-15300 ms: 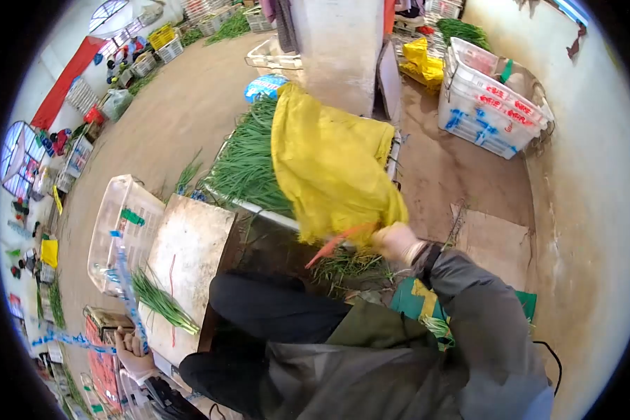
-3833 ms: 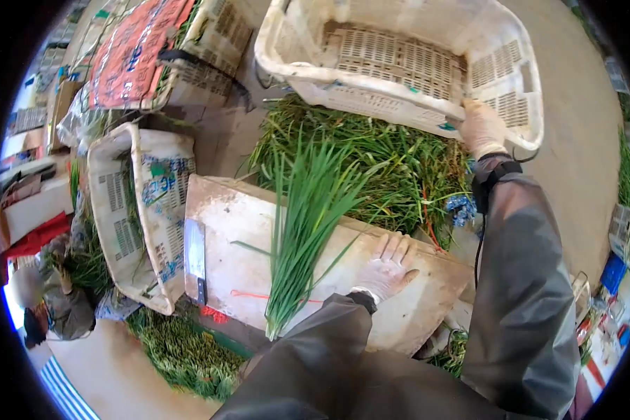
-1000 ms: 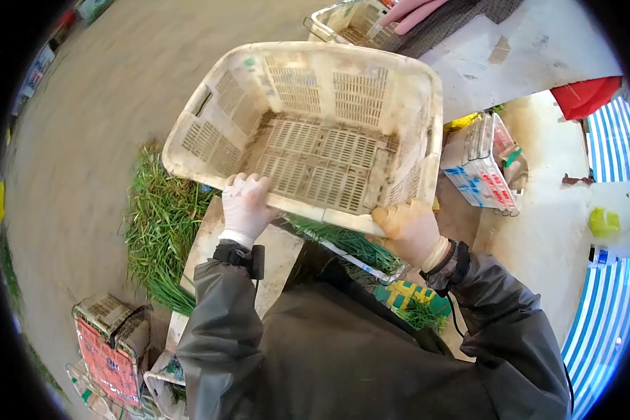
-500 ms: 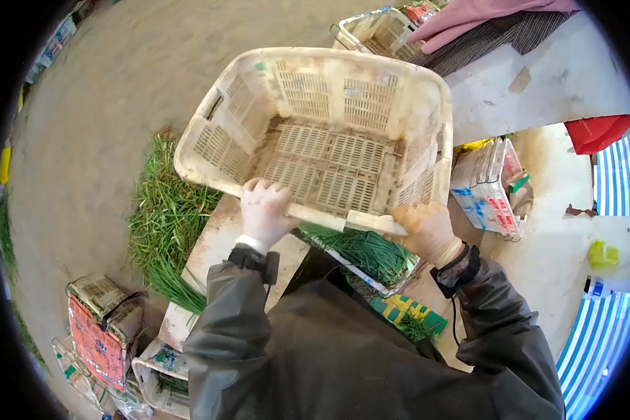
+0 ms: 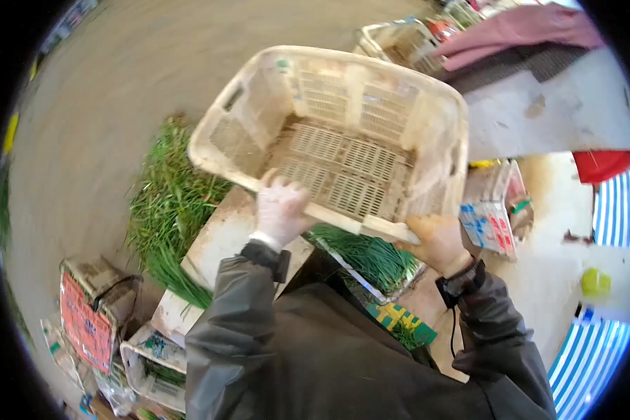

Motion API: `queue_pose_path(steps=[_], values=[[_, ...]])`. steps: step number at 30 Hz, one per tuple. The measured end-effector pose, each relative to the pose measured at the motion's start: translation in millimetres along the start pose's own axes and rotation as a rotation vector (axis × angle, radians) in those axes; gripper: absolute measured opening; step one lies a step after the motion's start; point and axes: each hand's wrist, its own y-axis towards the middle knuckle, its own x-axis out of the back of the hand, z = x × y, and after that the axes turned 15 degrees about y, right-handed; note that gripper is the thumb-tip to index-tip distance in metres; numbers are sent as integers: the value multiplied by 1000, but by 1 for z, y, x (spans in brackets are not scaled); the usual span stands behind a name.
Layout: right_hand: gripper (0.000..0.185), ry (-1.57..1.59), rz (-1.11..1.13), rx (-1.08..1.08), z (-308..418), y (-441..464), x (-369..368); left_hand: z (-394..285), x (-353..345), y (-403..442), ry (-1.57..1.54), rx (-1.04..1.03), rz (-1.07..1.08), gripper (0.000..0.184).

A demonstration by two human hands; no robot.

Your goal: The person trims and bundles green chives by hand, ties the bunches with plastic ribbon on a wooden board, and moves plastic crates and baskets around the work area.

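A large, dirt-stained white plastic basket [image 5: 353, 157] with slotted walls and floor is held out in front of me, its inside facing me with no goods in it. Gloved, my left hand [image 5: 282, 206] is closed over the near rim, left of its middle. My right hand [image 5: 437, 239], also gloved, grips the same rim near the right corner. Below the basket, long green stalks [image 5: 367, 259] like chives lie in a white-edged tray. Beyond my left arm, a heap of green stalks and trimmings [image 5: 171, 189] spreads on the ground beside a pale board [image 5: 220, 234].
A red-panelled crate [image 5: 87, 318] and a white basket [image 5: 154, 374] stand at lower left. Right of the basket is a marked white box [image 5: 488, 217]. Pink cloth [image 5: 525, 35] lies on a pale surface at upper right, with another white basket [image 5: 399, 42] behind.
Both hands have stayed on the rim. The basket has shifted slightly right and turned a little clockwise in view. The surroundings have also shifted, as the head view moved.
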Motion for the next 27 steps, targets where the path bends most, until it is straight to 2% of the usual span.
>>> queue_pose_path(steps=[3, 4, 5, 7, 9, 12, 16, 18, 19, 20, 21, 23, 27], values=[[33, 74, -47, 55, -1, 2, -7, 0, -3, -3, -13, 66, 23, 33], [31, 79, -64, 96, -5, 3, -11, 4, 3, 0, 28, 39, 126, 37], [30, 82, -80, 127, -6, 2, -14, 5, -3, -3, -82, 46, 40, 42], [32, 30, -42, 36, 4, 4, -9, 3, 3, -5, -9, 77, 5, 41], [36, 31, 12, -32, -3, 2, -15, 3, 5, -7, -62, 93, -14, 40], [37, -30, 6, -52, 5, -5, -19, -3, 3, -10, -3, 139, -6, 33], [40, 67, 22, -135, 18, 1, -24, 0, 1, -11, -12, 155, 1, 26], [40, 47, -86, -60, 19, 1, -31, -1, -1, -9, 4, 152, -4, 26], [39, -25, -70, -70, 16, 1, -30, 0, 1, -11, -79, 140, -44, 25], [37, -42, -147, 14, 26, 6, -30, -3, 1, -9, -77, 171, 9, 26], [37, -95, -112, -63, 30, 9, -28, -3, -7, -11, -50, 177, -90, 29], [35, -194, -59, -97, 28, 17, -27, 0, 0, -5, -52, 194, -45, 36], [31, -205, 32, -98, 22, 24, -25, -5, -5, -3, -23, 210, -37, 37]])
